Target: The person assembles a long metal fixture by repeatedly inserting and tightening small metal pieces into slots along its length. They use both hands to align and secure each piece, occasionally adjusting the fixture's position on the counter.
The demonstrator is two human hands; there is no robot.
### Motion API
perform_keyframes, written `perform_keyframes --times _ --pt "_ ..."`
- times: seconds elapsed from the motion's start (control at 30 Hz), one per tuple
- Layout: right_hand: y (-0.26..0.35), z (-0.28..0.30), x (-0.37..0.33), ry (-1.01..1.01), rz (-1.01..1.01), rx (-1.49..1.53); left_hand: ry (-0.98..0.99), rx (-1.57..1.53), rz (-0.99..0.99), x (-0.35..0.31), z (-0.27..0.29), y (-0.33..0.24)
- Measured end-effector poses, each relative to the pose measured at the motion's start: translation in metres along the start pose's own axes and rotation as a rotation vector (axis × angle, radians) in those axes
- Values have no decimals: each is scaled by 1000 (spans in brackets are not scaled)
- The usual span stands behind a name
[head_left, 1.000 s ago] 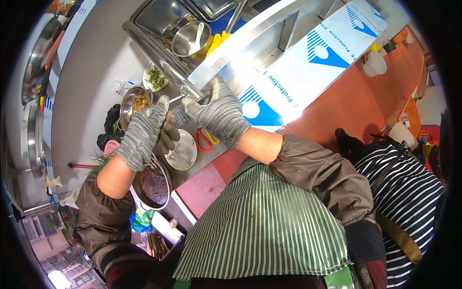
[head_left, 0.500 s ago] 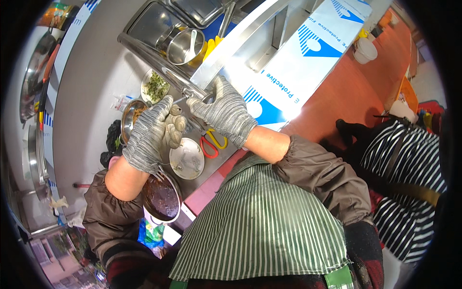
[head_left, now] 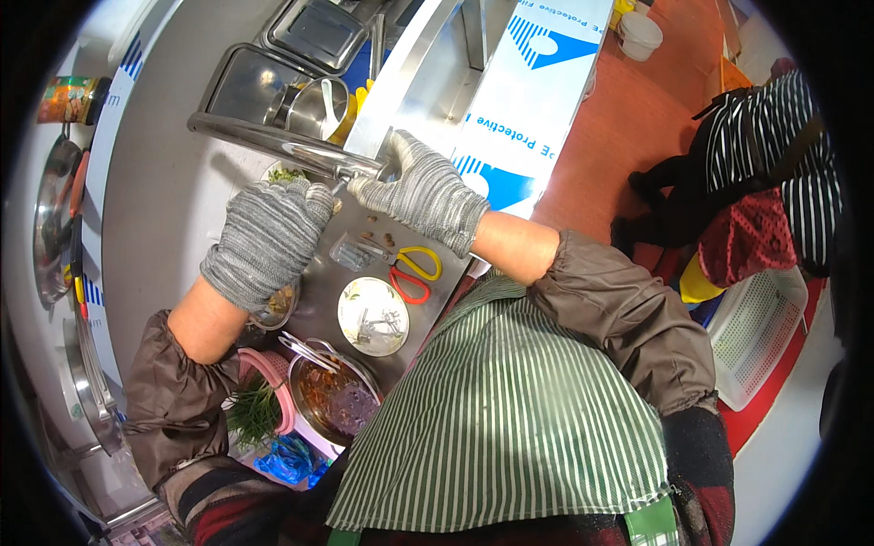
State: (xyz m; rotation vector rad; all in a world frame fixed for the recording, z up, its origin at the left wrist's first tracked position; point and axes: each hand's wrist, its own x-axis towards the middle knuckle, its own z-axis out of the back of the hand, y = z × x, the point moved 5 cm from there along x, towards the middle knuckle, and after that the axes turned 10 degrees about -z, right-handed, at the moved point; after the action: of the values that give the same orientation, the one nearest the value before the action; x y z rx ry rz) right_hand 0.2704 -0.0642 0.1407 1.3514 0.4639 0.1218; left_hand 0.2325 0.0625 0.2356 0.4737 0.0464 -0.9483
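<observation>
My right hand (head_left: 423,196), in a grey knitted glove, is closed around the end of a shiny curved metal tube (head_left: 273,141), beside a metal box with blue-and-white protective film (head_left: 510,118). Just left of it, my gloved left hand (head_left: 269,237) makes a fist below the tube. A thin metal piece shows between that fist and the tube's end; what the fingers hold is mostly hidden. Below my hands lie scissors (head_left: 439,266) with one yellow and one red handle, a small clear plastic packet (head_left: 349,253) and a white plate (head_left: 350,311) with a leaf pattern.
At lower left are a pot of reddish-brown sauce (head_left: 341,400) and a pink basket (head_left: 284,391) with green stalks. Metal trays (head_left: 314,36) and a steel pot (head_left: 314,107) stand at the back. A person in a striped apron (head_left: 733,150) is at right, near a white perforated basket (head_left: 765,332).
My left hand has turned from showing its curled fingers to showing its back, still by the tube's end. My right hand stays on the tube. The view has shifted; the other person appears farther back.
</observation>
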Motion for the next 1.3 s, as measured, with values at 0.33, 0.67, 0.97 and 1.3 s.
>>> perform_keyframes --times 0.33,0.67,0.97,1.3 --pt "-15 -1 8 127 -21 150 -97 -81 257 0 2 -9" --pt "-38 -19 29 388 -73 374 -48 -176 581 -6 -4 -11" --pt "-65 -23 45 568 51 738 -119 -462 982 -19 -10 -12" --pt "-58 -22 71 626 193 709 -139 -406 997 -20 -10 -16"
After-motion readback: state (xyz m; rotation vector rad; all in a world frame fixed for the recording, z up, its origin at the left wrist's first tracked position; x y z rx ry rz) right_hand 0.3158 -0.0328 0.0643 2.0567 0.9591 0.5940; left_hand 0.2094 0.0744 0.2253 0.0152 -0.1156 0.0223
